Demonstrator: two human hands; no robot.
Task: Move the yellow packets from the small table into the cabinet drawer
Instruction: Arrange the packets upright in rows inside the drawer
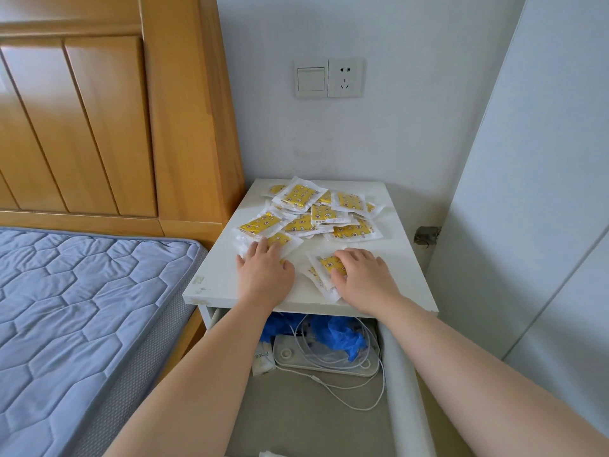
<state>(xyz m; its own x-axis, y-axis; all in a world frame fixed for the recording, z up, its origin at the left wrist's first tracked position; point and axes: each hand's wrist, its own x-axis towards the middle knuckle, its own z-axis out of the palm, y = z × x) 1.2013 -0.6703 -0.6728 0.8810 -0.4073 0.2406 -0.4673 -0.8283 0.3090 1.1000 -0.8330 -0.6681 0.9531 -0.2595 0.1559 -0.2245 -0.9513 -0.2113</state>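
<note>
**Both hands down on packets at the table's near edge**

Head view. At centre frame, on the white top of the small table (395, 258), a loose, overlapping heap of yellow packets (316, 212), each sealed in a clear-edged wrapper.

Just below the heap and left of centre, the left hand (263, 270). Palm down, fingers fairly straight and lightly spread, resting on one packet (285, 240) at the heap's lower-left fringe.

To its right, the right hand (364, 275), palm down. Fingers bent over a small separate stack of packets (321, 270) near the table's front edge, thumb laid against it. Impossible to tell whether gripping or merely pressing. A strip of bare tabletop between the two hands.

Under the tabletop, lower centre, the cabinet drawer (407, 374), pulled open. At its back, crumpled blue plastic (339, 334), a flat white device (296, 356) and a looping white cable (329, 389).

Across the left half, a blue quilted mattress (82, 308), with a wooden headboard (99, 127) above. Upper centre on the wall, a switch and socket plate (329, 78).
</note>
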